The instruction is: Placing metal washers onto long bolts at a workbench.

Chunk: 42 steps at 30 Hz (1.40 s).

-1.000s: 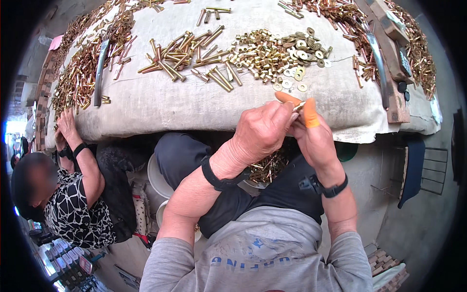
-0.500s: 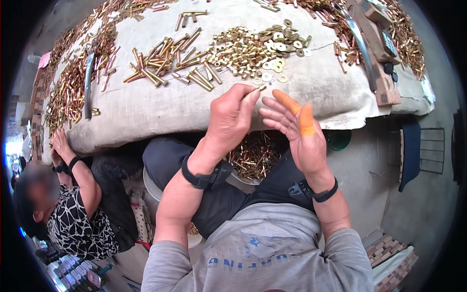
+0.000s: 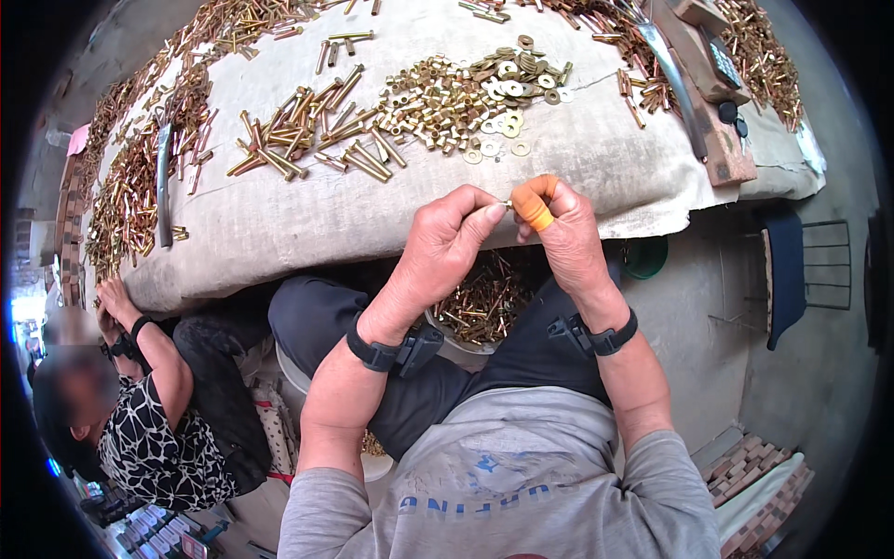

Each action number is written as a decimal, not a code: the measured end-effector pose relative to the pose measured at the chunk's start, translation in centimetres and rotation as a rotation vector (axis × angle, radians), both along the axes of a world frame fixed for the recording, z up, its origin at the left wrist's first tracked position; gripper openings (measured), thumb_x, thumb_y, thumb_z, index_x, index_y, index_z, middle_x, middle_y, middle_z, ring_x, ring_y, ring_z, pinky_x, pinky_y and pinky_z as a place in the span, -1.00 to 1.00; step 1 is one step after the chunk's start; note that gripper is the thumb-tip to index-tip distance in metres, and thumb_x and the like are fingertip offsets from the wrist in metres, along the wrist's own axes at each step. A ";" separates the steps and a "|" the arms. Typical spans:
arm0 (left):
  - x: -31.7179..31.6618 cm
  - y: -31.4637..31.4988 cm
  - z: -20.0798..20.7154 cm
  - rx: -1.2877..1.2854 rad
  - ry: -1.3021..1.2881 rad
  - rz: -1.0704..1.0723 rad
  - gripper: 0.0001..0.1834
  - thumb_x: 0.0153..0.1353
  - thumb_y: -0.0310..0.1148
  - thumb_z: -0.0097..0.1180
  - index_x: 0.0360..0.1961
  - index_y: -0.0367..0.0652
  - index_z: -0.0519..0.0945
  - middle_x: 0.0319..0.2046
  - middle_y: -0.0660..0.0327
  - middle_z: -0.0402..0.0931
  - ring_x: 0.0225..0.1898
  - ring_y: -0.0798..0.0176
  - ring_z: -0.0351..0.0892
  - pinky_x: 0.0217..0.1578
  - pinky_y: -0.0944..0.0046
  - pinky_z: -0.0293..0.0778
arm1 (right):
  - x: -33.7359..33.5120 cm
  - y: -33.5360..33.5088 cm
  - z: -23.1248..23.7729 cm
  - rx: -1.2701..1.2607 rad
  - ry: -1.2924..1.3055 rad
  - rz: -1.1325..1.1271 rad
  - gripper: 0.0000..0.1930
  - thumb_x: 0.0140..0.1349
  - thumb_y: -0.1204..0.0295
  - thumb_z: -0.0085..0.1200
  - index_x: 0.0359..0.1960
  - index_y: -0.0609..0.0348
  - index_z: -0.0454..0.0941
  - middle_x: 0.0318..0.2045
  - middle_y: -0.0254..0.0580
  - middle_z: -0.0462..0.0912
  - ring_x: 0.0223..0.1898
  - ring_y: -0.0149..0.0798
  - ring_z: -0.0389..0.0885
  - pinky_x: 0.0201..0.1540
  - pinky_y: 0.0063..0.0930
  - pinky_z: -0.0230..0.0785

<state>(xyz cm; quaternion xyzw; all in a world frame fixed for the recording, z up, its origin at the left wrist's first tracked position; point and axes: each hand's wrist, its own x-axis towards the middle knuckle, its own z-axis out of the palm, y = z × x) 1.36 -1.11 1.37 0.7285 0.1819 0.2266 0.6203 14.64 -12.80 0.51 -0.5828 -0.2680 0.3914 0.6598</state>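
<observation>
Over my lap, just off the table's near edge, my two hands meet. My left hand (image 3: 449,244) is closed around a brass-coloured bolt (image 3: 507,203); only its small tip shows past my thumb and forefinger. My right hand (image 3: 570,240), with orange covers on two fingers, pinches at that tip; whether a nut sits between these fingers is hidden. Beyond them on the cloth-covered table (image 3: 372,219) lie a pile of brass-coloured nuts (image 3: 428,101), flat washers (image 3: 510,88) and loose bolts (image 3: 298,126).
Between my knees stands a bucket of metal fasteners (image 3: 484,303). A metal bar (image 3: 675,79) and wooden block (image 3: 731,163) lie at the table's right. At left are another bar (image 3: 164,186), heaped bolts (image 3: 126,205) and a co-worker (image 3: 163,419). A chair (image 3: 787,275) stands right.
My right hand has gone from open, fingers spread, to pinching at the bolt's tip. My left hand has come slightly down and right with the bolt.
</observation>
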 end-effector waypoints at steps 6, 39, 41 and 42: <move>-0.3 0.6 0.1 0.054 0.017 -0.014 -0.85 0.36 -0.40 0.10 -0.27 -0.30 0.57 -0.51 0.20 0.56 -0.43 0.45 0.48 -0.36 0.36 0.45 | 0.4 -0.2 0.8 -0.095 -0.192 -0.015 -0.81 0.37 0.28 0.13 -0.21 0.15 0.55 -0.47 -0.46 0.51 -0.47 -0.60 0.41 -0.41 -0.68 0.33; -4.4 8.4 2.5 1.244 0.420 0.150 -0.85 -0.01 -0.61 0.04 -0.36 -0.23 0.54 -0.23 0.09 0.49 -0.10 0.00 0.43 -0.08 0.07 0.34 | 0.5 1.6 2.5 -0.117 -0.142 0.258 -0.81 0.43 0.36 -0.02 -0.13 0.19 0.58 -0.45 -0.42 0.55 -0.45 -0.57 0.48 -0.38 -0.67 0.38; -4.6 8.1 2.6 1.241 0.368 0.082 -0.87 0.01 -0.58 0.06 -0.36 -0.21 0.53 -0.30 0.12 0.47 -0.13 0.03 0.43 -0.09 0.09 0.35 | 0.3 2.4 2.4 -0.090 -0.242 0.217 -0.81 0.42 0.37 0.00 -0.11 0.19 0.58 -0.44 -0.43 0.54 -0.45 -0.58 0.48 -0.38 -0.68 0.38; -4.7 7.9 2.7 1.230 0.348 0.078 -0.87 0.01 -0.58 0.06 -0.36 -0.21 0.53 -0.30 0.12 0.47 -0.13 0.03 0.43 -0.09 0.09 0.35 | 0.6 2.6 2.3 -0.067 -0.347 0.178 -0.81 0.42 0.37 0.01 -0.10 0.19 0.58 -0.42 -0.45 0.54 -0.45 -0.60 0.49 -0.39 -0.69 0.37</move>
